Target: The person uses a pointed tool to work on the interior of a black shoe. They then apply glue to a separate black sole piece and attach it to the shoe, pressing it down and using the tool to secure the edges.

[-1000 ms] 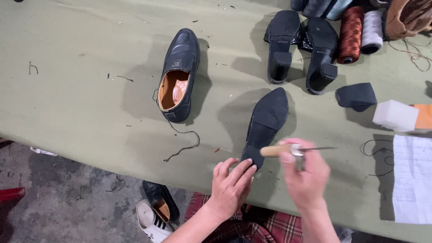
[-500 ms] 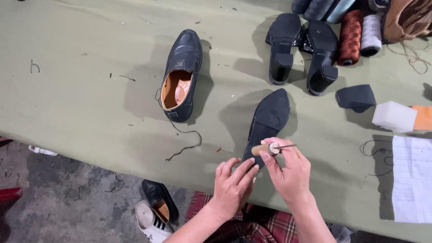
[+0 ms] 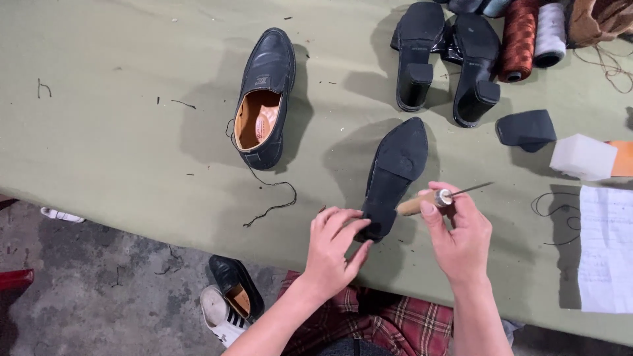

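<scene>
A black shoe (image 3: 395, 168) lies sole up on the green table (image 3: 132, 132) in front of me. My left hand (image 3: 335, 247) rests its fingers on the heel end of that shoe. My right hand (image 3: 458, 234) holds a wooden-handled awl (image 3: 435, 198) just right of the shoe, its thin metal point aimed up and to the right. A dark blue loafer (image 3: 265, 99) with a tan lining lies further left, with a dark thread (image 3: 270, 194) trailing from it.
Two black heeled shoes (image 3: 448, 56) lie at the back, beside thread spools (image 3: 531, 33). A black heel piece (image 3: 527, 128), a white block (image 3: 583, 157) and white paper (image 3: 603, 247) are at the right. Shoes (image 3: 227, 303) sit on the floor below the table edge.
My right hand has shifted with the awl, first left against the shoe's heel, then slightly right again. My left hand has moved up onto the heel end.
</scene>
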